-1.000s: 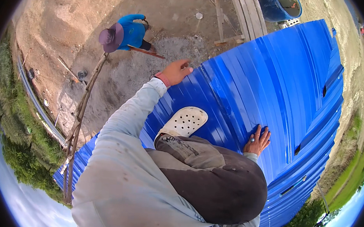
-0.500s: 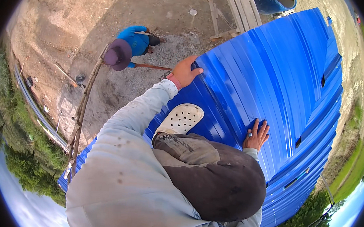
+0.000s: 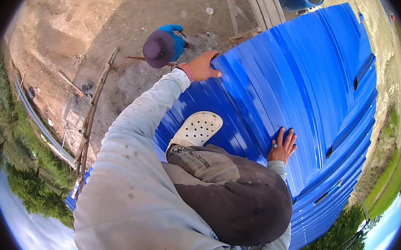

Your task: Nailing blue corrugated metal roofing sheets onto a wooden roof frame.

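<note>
A blue ribbed metal roofing sheet [image 3: 278, 74] slopes away in front of me. At its left edge my left hand [image 3: 202, 67] is closed, thumb on top and the other fingers going over the rim, where they are partly hidden. My right hand [image 3: 281, 147] lies flat on the sheet with its fingers spread and holds nothing; a ring is on one finger. Between the hands, my foot in a white perforated clog [image 3: 198, 128] stands on the blue metal, with my bent knee [image 3: 255, 203] behind it.
Below to the left, a co-worker in a purple hat [image 3: 158, 49] and blue top stands on the ground by a brown stick. Wooden poles [image 3: 91, 117] rise beside the roof's left edge. Planks on a trestle [image 3: 264, 11] and a blue drum [image 3: 295, 1] are beyond the far edge.
The co-worker below has moved to the right, closer to my left hand. My left hand has shifted slightly left along with the view; my right hand stays flat on the sheet.
</note>
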A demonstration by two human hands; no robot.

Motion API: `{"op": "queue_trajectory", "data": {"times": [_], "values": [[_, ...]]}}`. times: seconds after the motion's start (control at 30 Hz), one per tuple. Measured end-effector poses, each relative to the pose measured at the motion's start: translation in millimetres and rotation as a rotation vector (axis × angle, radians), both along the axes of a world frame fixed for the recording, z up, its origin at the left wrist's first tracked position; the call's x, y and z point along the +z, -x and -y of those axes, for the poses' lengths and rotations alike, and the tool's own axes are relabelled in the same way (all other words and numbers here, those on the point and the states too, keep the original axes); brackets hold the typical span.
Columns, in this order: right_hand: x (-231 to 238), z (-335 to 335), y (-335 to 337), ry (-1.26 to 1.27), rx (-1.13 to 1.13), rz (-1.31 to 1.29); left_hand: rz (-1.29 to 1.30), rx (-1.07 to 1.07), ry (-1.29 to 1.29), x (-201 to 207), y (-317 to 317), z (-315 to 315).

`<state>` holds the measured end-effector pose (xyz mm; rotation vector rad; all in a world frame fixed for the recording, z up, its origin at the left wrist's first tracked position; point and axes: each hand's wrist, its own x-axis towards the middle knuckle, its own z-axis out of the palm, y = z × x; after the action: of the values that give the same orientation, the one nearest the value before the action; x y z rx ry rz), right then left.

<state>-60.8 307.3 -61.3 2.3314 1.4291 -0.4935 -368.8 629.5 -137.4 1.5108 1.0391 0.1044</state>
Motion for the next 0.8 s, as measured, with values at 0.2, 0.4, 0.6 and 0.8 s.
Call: {"op": "queue_trajectory", "data": {"times": [0.2, 0.4, 0.6, 0.8], "values": [[-4.4, 2.8, -0.6, 0.009, -0.001, 0.035, 0.035, -0.071, 0.153, -10.3, -2.7, -1.5], [-8.3, 5.9, 0.8, -0.043, 0.002, 0.044, 0.048, -0.071, 0.11, -18.3, -0.3, -1.3], [8.3, -8.0, 3.6, -0.134, 0.037, 0.058, 0.041, -0.045, 0.062, -21.0, 0.1, -0.2], [26.9, -30.1, 43.4, -0.139, 0.057, -0.215, 0.045, -0.01, 0.253, -21.0, -1.4, -2.0]]}}
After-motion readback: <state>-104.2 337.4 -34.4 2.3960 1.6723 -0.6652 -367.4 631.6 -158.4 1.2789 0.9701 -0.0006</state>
